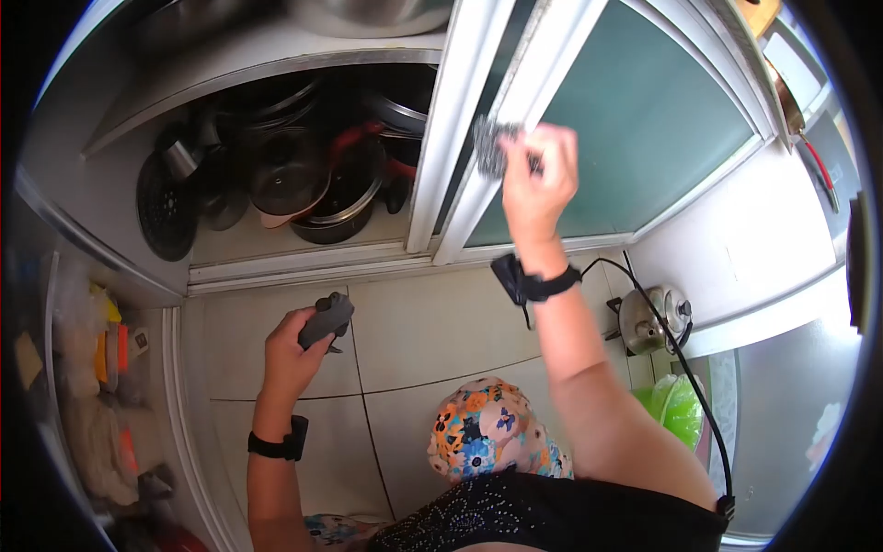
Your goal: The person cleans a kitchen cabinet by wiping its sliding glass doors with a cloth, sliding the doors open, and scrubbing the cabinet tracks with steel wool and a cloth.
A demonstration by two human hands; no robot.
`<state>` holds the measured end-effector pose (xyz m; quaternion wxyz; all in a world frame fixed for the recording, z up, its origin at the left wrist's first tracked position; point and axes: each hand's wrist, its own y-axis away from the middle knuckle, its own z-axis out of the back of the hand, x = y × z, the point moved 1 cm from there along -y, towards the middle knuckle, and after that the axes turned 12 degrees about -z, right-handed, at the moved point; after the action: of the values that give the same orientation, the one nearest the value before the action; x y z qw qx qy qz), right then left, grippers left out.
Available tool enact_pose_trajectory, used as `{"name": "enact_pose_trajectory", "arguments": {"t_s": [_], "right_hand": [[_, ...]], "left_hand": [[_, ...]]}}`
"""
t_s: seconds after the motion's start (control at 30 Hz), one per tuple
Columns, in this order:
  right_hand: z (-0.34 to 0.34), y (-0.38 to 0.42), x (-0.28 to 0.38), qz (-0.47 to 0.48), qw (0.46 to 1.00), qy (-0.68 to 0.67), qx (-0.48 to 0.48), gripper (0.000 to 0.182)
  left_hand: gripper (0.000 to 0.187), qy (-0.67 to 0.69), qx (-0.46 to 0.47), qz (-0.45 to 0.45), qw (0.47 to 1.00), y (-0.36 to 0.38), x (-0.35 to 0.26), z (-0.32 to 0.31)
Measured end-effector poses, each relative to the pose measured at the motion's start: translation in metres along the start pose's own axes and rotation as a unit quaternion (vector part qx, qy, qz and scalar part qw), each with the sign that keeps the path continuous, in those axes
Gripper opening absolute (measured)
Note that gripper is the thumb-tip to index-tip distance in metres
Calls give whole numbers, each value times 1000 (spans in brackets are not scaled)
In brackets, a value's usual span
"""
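My right hand [541, 175], raised and closed, pinches a grey, stringy scouring pad [493, 149] against the white frame [471, 204] of a sliding cabinet door. To the right of it spreads the door's green glass panel [635, 129]. Lower down on the left, my left hand [291, 350] is wrapped round a dark grey, lumpy object [327, 322] whose kind I cannot tell. That hand is over the tiled floor, in front of the cabinet's bottom track [303, 267]. A black strap goes round each wrist.
Inside the cabinet's uncovered left half are several dark pots [336, 216] and a black perforated disc [167, 207]. A metal kettle [648, 319] and a bright green bag [676, 405] stand at right. A black cable [685, 368] runs beside my right arm. Packed shelves [110, 368] line the left.
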<state>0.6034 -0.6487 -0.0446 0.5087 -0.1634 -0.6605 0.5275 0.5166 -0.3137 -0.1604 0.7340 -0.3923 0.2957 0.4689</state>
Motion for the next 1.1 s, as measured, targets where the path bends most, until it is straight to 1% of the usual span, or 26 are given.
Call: {"name": "enact_pose_trajectory", "arguments": {"t_s": [0.03, 0.07, 0.1, 0.13, 0.17, 0.23, 0.27, 0.3, 0.37, 0.4, 0.43, 0.47, 0.5, 0.53, 0.6, 0.67, 0.7, 0.73, 0.8, 0.83, 0.9, 0.97, 1.0, 1.03, 1.07, 1.1], "right_hand": [[-2, 23, -12, 33, 999, 19, 7, 16], [-3, 63, -38, 7, 998, 45, 46, 14], [-1, 99, -49, 10, 992, 94, 82, 13], [-1, 139, -70, 27, 985, 119, 125, 15], [3, 166, -79, 23, 973, 130, 190, 17], [4, 163, -76, 12, 974, 119, 194, 19], [5, 151, -71, 1, 973, 114, 199, 21], [3, 121, -53, 40, 978, 100, 179, 20], [-2, 41, -17, 175, 976, 60, 114, 16], [-2, -2, 4, 242, 964, 72, 84, 14], [-5, -40, 25, 258, 964, 48, 53, 14], [-11, -76, 40, 326, 942, 78, -5, 13], [-13, -81, 35, 358, 929, 88, -22, 18], [-28, -122, 51, 379, 923, 62, 0, 20], [-42, -95, 46, 392, 902, 136, 119, 12], [-55, -27, 27, 397, 881, 153, 208, 4], [-59, 7, 15, 373, 866, 145, 299, 5], [-64, 40, 1, 347, 843, 136, 388, 5], [-78, 93, -29, 322, 810, 183, 455, 5], [-76, 97, -27, 324, 810, 181, 453, 5], [-71, 88, -16, 319, 834, 38, 449, 6], [-43, 46, 2, 301, 892, 16, 338, 15], [-24, 25, 3, 301, 914, 39, 270, 26], [-4, 7, 11, 302, 930, 105, 183, 23], [9, -2, 4, 231, 960, 110, 113, 18], [17, 2, -4, 207, 965, 122, 101, 17]], "left_hand": [[36, -7, -2, -16, 1000, -1, 1, 1], [35, -14, -2, -31, 999, -1, 2, 1], [35, -14, -7, -29, 999, -4, 4, 2], [35, -19, -4, -22, 1000, -4, 4, 3], [35, -24, 0, -15, 1000, -4, 5, 3], [35, -37, -2, -19, 999, 1, 12, 3], [35, -46, -1, -25, 999, 3, 14, 2], [35, -47, -3, -23, 999, 6, 17, 2], [36, -45, 2, -32, 998, 8, 22, 0], [36, -43, 4, -28, 999, 10, 20, 1], [36, -45, 4, -25, 999, 10, 16, 2], [36, -47, 1, -23, 999, 7, 11, 1], [36, -43, 1, -20, 999, 6, 6, 0], [34, -30, 0, -18, 999, 5, 2, 0], [33, -15, -2, -12, 1000, 0, -5, 0], [32, -11, 8, -28, 1000, 0, -5, 4], [32, -10, 2, -21, 1000, -1, -1, 7], [32, -23, -10, -32, 999, -1, 4, 8], [31, -37, -24, -44, 998, 2, 9, 9], [31, -38, -26, -46, 998, 2, 10, 13], [31, -40, -38, -42, 998, -1, 11, 20], [36, -38, -53, -36, 997, 3, 13, 22], [36, -31, -50, -32, 998, 3, 14, 22], [36, -33, -41, -21, 998, 3, 15, 22], [36, -35, -33, -11, 999, 1, 15, 21], [36, 1, -25, 14, 1000, -1, 12, 18]]}}
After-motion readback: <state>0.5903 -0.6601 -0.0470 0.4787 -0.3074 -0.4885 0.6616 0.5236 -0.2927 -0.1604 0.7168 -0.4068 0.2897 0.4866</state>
